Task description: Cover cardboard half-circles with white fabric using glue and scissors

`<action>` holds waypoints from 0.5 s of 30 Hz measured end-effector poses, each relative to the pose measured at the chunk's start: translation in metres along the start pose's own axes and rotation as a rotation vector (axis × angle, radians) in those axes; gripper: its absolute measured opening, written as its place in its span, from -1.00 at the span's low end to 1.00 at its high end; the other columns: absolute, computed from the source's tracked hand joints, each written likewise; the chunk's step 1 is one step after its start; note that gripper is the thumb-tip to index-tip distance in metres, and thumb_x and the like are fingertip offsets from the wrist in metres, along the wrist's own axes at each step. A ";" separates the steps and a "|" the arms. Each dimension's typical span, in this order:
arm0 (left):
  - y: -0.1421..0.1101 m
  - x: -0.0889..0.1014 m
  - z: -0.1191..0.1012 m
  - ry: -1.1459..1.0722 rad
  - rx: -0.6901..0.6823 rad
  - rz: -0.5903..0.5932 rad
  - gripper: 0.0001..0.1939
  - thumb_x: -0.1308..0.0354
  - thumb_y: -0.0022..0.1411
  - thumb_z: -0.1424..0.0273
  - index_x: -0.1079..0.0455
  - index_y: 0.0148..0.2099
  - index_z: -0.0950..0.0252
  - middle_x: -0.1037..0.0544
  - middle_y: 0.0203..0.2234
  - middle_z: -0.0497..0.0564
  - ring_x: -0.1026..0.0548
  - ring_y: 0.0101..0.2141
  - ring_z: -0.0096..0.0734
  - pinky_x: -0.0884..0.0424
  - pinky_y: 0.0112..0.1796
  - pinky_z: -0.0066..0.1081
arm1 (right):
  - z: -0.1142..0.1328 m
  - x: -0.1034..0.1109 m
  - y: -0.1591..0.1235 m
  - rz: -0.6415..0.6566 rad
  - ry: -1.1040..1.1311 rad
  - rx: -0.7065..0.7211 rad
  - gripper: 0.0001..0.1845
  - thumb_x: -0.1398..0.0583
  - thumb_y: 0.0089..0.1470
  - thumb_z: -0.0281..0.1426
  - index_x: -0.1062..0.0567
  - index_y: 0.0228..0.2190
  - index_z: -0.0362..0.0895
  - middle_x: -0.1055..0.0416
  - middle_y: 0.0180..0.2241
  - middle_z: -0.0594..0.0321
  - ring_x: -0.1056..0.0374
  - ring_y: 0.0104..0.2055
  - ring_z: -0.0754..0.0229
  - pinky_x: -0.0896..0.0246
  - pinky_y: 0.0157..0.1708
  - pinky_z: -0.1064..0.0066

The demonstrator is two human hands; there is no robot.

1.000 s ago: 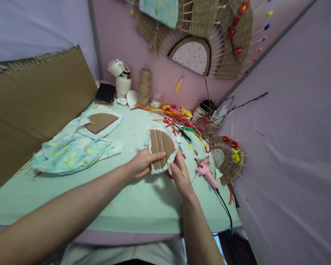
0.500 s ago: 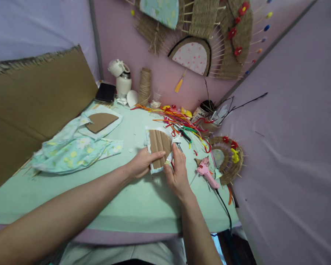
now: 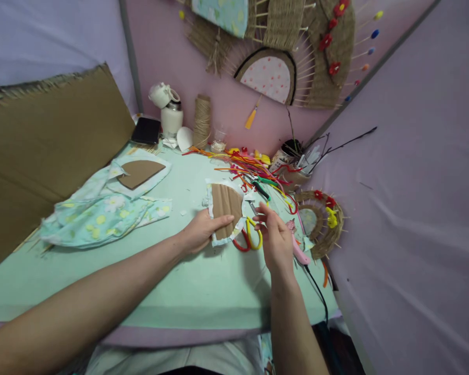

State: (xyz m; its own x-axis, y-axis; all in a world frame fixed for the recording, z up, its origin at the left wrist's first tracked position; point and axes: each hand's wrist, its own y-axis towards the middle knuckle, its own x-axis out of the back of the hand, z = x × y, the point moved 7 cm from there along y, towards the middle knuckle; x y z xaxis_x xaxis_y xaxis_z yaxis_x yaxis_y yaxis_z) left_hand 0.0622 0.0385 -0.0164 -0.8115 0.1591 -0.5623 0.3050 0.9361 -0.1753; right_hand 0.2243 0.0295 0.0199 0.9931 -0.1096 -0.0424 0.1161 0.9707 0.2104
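My left hand (image 3: 201,229) grips a fan-shaped cardboard piece (image 3: 223,208), thumb on its bare brown face and fingers beneath. Pale floral fabric wraps over the edges of that piece. Off to its right, my right hand (image 3: 274,237) is raised with fingers loosely bent and apart, and nothing shows in them. Between the piece and this hand lie scissors with one red and one yellow handle (image 3: 255,234). A pink glue gun (image 3: 300,252) lies just beyond the right hand, which partly hides it.
Floral fabric (image 3: 101,219) and a second cardboard piece (image 3: 138,173) lie at the left, before a large cardboard sheet (image 3: 58,140). Pipe cleaners (image 3: 242,161) and green-handled pliers (image 3: 262,187) lie behind. A twine spool (image 3: 202,122) stands at the back; a woven ornament (image 3: 328,229) lies right.
My right hand has left the fabric-edged piece and moved right, toward the glue gun. The scissors handles now show. My left hand keeps its hold on the piece.
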 end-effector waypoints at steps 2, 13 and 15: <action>-0.001 -0.001 0.001 0.020 0.013 0.019 -0.48 -0.39 -0.09 0.31 -0.42 -0.05 0.35 -0.59 -0.25 0.07 -0.51 -0.26 -0.28 -0.40 -0.20 -0.30 | -0.018 -0.009 0.010 0.028 0.202 -0.242 -0.72 -0.23 0.05 -0.19 -0.57 -0.27 -0.11 -0.44 -0.36 0.25 -0.29 -0.40 0.30 -0.20 -0.46 0.49; 0.003 0.007 0.010 0.229 0.012 -0.008 -0.54 -0.35 -0.07 0.30 -0.45 -0.10 0.39 -0.59 -0.30 0.09 -0.51 -0.30 -0.27 -0.39 -0.26 -0.33 | -0.033 -0.032 0.018 0.105 0.130 -0.310 -0.48 -0.29 -0.15 0.02 -0.28 -0.73 -0.11 -0.01 -0.75 0.48 0.05 -0.67 0.36 0.05 -0.63 0.46; 0.003 0.008 0.008 0.286 0.003 -0.026 -0.56 -0.34 -0.06 0.29 -0.45 -0.12 0.39 -0.59 -0.32 0.09 -0.51 -0.32 -0.27 -0.39 -0.29 -0.33 | -0.027 -0.028 0.017 0.073 0.079 -0.234 -0.51 -0.29 -0.10 -0.06 -0.29 -0.75 -0.12 -0.05 -0.72 0.45 0.03 -0.63 0.35 0.05 -0.60 0.45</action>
State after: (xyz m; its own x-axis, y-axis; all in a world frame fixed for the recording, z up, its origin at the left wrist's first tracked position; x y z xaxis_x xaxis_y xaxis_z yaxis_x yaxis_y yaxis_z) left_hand 0.0606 0.0400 -0.0283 -0.9267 0.2171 -0.3067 0.2831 0.9401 -0.1899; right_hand 0.1979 0.0552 -0.0020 0.9931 -0.0288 -0.1135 0.0272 0.9995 -0.0153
